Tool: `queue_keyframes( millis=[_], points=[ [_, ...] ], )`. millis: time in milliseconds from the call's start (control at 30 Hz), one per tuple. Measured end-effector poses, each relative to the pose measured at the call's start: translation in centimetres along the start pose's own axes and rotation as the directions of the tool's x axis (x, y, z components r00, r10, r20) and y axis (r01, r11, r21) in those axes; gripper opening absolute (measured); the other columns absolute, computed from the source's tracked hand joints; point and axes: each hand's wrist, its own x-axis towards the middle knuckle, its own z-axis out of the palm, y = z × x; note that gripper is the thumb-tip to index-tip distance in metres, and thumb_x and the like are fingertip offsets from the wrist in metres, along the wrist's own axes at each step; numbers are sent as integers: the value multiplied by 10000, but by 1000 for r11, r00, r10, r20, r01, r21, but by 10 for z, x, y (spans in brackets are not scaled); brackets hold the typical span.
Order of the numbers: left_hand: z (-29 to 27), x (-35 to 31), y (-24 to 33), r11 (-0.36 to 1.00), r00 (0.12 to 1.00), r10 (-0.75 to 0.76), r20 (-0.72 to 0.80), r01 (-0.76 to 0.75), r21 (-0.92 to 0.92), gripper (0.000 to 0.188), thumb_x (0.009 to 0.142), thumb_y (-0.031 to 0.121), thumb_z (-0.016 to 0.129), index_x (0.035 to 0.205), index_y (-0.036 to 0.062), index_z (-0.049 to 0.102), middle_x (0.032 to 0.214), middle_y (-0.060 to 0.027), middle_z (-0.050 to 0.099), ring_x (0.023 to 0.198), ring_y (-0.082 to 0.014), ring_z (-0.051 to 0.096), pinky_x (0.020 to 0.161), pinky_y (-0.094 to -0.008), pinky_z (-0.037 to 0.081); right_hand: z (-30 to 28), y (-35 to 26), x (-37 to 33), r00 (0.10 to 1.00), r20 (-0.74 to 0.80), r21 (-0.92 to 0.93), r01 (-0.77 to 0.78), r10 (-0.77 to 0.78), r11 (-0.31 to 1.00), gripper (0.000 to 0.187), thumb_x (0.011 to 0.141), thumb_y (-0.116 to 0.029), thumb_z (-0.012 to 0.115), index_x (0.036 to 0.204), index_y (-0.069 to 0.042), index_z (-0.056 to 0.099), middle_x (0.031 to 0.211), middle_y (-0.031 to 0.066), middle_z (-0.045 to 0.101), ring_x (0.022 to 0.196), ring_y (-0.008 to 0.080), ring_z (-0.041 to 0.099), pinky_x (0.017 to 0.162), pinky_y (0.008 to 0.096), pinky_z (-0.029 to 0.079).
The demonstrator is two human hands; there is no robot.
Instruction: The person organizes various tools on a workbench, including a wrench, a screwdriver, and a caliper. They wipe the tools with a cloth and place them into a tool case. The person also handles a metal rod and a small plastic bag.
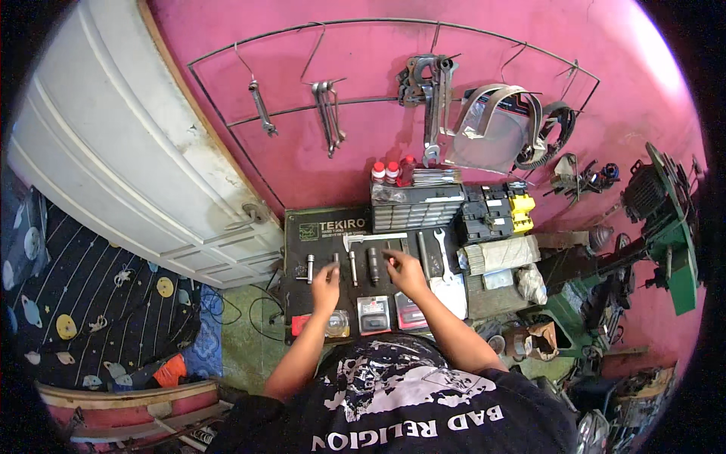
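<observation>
My left hand (pixel 327 287) is over the left part of a black work mat (pixel 302 246), fingers stretched toward a short metal cylinder (pixel 336 259). Whether the fingertips touch it is hard to see. On its left lies a slim metal tool with a crosswise end (pixel 310 268); on its right, a metal extension bar (pixel 353 268). My right hand (pixel 407 274) has its fingers apart beside a thick dark socket (pixel 373 266). Part of a thin tool shows behind these fingers. A vernier caliper (pixel 370 238) lies beyond both hands, and a combination wrench (pixel 443 256) lies right of a metal rod (pixel 423 256).
Packaged parts (pixel 373 315) line the near edge. A drawer cabinet (pixel 417 214) with red-capped bottles (pixel 379 172) stands at the back, beside black and yellow cases (pixel 522 213). Wrenches (pixel 327 113) hang from a wall rack. A green machine (pixel 677 265) stands right; a white door (pixel 136 151), left.
</observation>
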Motion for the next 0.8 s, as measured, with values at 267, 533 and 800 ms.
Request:
queue_keyframes(
  millis=[267,533,800],
  points=[
    [-46,-43,-77,998,994,-41,-104,46,39,188,947,107,635,1072,10,736,1004,-147,754,948,-254,715,887,-348,525,-35,37,-51,975,-16,-17,-223,222,975,365,854,-101,719,1214,-51,692,1017,149,747,754,257,700,707,352,554],
    [-34,-26,-42,990,995,-62,-73,71,123,194,963,122,629,1083,11,733,964,-135,754,887,-222,707,826,-342,522,-81,65,-22,957,-266,-15,-121,113,992,343,853,-136,726,1182,-43,698,1045,211,725,907,349,713,787,404,554],
    [14,-31,-12,991,999,-1,47,-5,132,200,944,149,653,1083,35,744,1024,-140,752,913,-232,715,849,-347,538,-290,43,103,583,-762,-356,-17,-280,934,445,852,-165,737,1270,-53,634,1106,175,699,940,335,674,858,393,528]
  ],
)
